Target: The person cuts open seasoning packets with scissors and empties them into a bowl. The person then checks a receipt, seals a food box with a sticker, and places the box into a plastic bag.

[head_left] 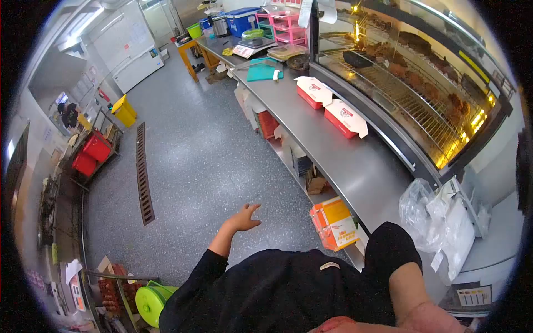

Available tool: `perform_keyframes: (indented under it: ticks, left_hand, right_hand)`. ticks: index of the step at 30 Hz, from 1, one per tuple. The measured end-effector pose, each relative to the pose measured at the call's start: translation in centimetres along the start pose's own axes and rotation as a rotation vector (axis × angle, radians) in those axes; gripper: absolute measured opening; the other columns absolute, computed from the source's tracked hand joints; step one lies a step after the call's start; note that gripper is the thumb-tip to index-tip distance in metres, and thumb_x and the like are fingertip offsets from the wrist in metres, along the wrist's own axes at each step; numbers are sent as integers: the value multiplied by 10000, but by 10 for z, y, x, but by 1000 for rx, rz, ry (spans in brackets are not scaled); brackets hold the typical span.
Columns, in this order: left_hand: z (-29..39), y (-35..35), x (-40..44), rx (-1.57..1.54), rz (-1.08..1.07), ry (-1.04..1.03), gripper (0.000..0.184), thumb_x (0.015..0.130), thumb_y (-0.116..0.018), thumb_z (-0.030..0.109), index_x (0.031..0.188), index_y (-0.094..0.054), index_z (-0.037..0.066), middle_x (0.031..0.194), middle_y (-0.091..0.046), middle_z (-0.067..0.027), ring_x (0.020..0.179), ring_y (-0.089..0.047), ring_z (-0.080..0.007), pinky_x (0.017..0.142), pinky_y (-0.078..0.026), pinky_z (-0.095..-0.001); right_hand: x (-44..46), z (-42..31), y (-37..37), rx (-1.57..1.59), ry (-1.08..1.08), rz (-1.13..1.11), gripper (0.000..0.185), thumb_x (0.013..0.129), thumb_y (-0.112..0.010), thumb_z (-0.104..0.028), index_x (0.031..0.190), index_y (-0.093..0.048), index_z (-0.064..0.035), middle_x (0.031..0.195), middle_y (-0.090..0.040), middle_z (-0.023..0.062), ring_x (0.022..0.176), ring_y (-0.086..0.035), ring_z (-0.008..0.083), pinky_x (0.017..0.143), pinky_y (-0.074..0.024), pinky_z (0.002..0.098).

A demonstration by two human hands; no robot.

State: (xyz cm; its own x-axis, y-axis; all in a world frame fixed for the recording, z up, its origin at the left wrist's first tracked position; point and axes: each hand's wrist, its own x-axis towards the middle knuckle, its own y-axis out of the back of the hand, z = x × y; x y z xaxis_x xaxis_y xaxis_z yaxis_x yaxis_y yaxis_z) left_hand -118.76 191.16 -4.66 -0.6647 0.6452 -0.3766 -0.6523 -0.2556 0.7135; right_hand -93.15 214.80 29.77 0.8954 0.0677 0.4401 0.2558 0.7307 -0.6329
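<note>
My left hand (242, 218) is held out over the grey floor with its fingers apart and nothing in it. The orange and yellow carton (336, 223) on the shelf under the counter is the nearest thing to its right. My right hand (428, 319) is at the bottom edge beside my body, partly cut off. Its fingers cannot be made out, nor whether it holds anything. Ahead on the steel counter (355, 166) stand two red and white takeaway boxes, a farther box (313, 93) and a nearer box (345, 119), with white lids folded up.
A lit glass warming cabinet (400, 72) with food on racks lines the right. Clear plastic bags (438, 216) lie near the counter's end. A green lidded bucket (154, 302) stands at lower left. A drain grate (143, 172) crosses the floor. Another person (69, 116) is far left.
</note>
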Motion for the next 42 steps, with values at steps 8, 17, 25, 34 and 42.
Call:
perform_keyframes:
  ticks: [8,17,25,34,42]
  left_hand:
    - [5,22,85,-57,-46,-174,694,712,-624,274,1299,-282,132,1260,-279,-341,1200,-257,-451,968,-294,-453]
    - [11,102,223,-92,11,-222,656,722,-611,241,1286,-304,112,1253,-326,-298,1209,-262,-425,966,-299,-438]
    - [25,176,280,-311,22,-230,575,766,-592,114,1278,-332,100,1247,-370,-156,1035,-489,-280,869,-428,-348]
    - [123,372,406,-297,413,-826,327,775,-581,96,1094,-532,46,1001,-578,-69,867,-550,-133,737,-456,-273]
    - [379,561,513,-342,909,-1191,510,707,-620,374,988,-526,-41,970,-582,-184,925,-552,-279,822,-411,-333]
  right_hand:
    - [-58,20,5,-419,-61,-614,360,888,-344,-244,1173,-444,-47,1266,-400,93,1211,-294,258,1041,-148,445]
    - [-178,123,-12,-263,153,-115,371,860,-402,-304,1166,-452,-99,1238,-413,79,1197,-264,269,986,-170,474]
    - [-319,245,20,-436,15,-315,164,799,-507,-116,941,-526,-36,962,-534,85,866,-468,189,739,-374,335]
    - [-505,211,269,-1095,-1585,-2067,419,674,-639,-335,967,-580,-41,972,-556,185,926,-514,339,819,-402,401]
    - [-497,118,391,-1912,-1246,-1206,420,668,-677,-383,861,-559,-30,745,-581,97,679,-572,252,605,-461,356]
